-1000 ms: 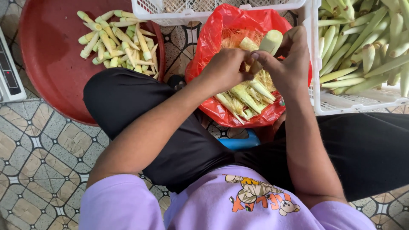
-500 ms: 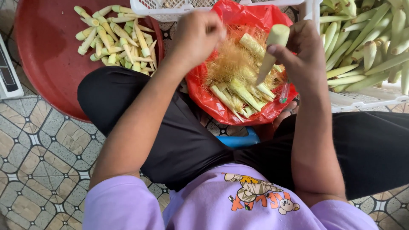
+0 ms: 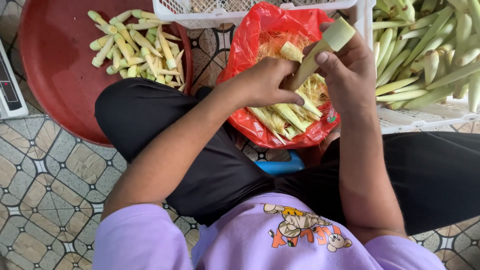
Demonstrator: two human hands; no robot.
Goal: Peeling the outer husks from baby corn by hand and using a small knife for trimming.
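Note:
My right hand (image 3: 350, 70) grips a pale green ear of baby corn in its husk (image 3: 327, 45), held tilted with its cut end up. My left hand (image 3: 267, 80) closes on the lower part of that same ear, fingers on the husk. Both hands are over a red plastic bag (image 3: 250, 45) holding stripped husks and corn silk (image 3: 287, 112). Peeled baby corn (image 3: 135, 45) lies heaped in a big red basin (image 3: 55, 75) to the left.
A white plastic crate (image 3: 425, 112) at the right holds several unpeeled ears (image 3: 430, 55). Another white crate (image 3: 240, 10) sits at the top. A scale's edge (image 3: 10, 85) shows at far left. I sit on a blue stool (image 3: 282, 165) on patterned floor tiles.
My left hand reached over toward the red basin half a second ago, and has come back to the ear held in my right hand. The ear now sits higher and more tilted.

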